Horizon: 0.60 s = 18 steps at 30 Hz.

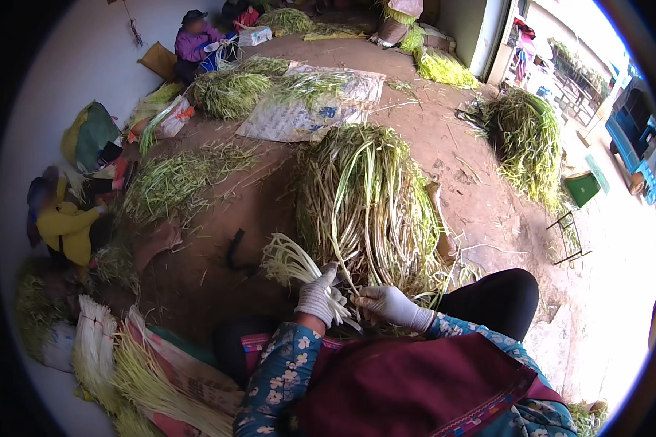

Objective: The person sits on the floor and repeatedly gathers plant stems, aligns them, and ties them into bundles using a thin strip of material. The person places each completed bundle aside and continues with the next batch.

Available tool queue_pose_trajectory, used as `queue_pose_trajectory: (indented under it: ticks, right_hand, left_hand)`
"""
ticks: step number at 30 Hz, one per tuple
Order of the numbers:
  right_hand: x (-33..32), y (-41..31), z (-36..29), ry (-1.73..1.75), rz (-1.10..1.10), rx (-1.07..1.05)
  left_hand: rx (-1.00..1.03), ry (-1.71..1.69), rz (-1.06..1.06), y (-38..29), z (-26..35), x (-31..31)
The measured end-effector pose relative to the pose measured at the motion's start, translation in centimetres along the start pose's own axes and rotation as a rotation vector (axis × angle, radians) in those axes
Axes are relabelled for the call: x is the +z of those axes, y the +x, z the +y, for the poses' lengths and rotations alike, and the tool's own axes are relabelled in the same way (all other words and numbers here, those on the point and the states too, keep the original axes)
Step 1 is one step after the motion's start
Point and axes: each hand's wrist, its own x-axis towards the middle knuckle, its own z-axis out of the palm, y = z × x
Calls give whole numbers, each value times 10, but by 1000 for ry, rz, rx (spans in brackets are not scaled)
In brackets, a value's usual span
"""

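Note:
My left hand (pixel 316 297), in a white knit glove, is closed round a bunch of pale peeled stalks (pixel 290 261), perhaps garlic chives or garlic shoots. Their root ends fan out to the upper left. Between the gloved fingers of my right hand (pixel 388 305) is the lower end of a single long stalk (pixel 345 273), close to the bunch. This stalk's green upper part runs up across a big heap of unpeeled stalks (pixel 369 202), which stands just in front of my knees.
To the left, a person in yellow (pixel 68 226) sits by loose greens (pixel 180 180). Another person in purple (pixel 194 43) sits at the back. Tied pale bundles (pixel 94 349) lie at lower left. A printed sack (pixel 306 117) lies beyond the heap; a green bucket (pixel 581 187) stands right.

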Motion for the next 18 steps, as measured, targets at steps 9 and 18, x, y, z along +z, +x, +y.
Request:
queue_pose_trajectory:
  ticks: [9, 18]
  right_hand:
    - [-4, 15, 19, -607, -274, -192]
    - [-23, 51, -29, 402, 64, -59]
  left_hand:
    - [48, 327, 171, 1, -6, 8]
    - [47, 209, -13, -2, -10, 5]
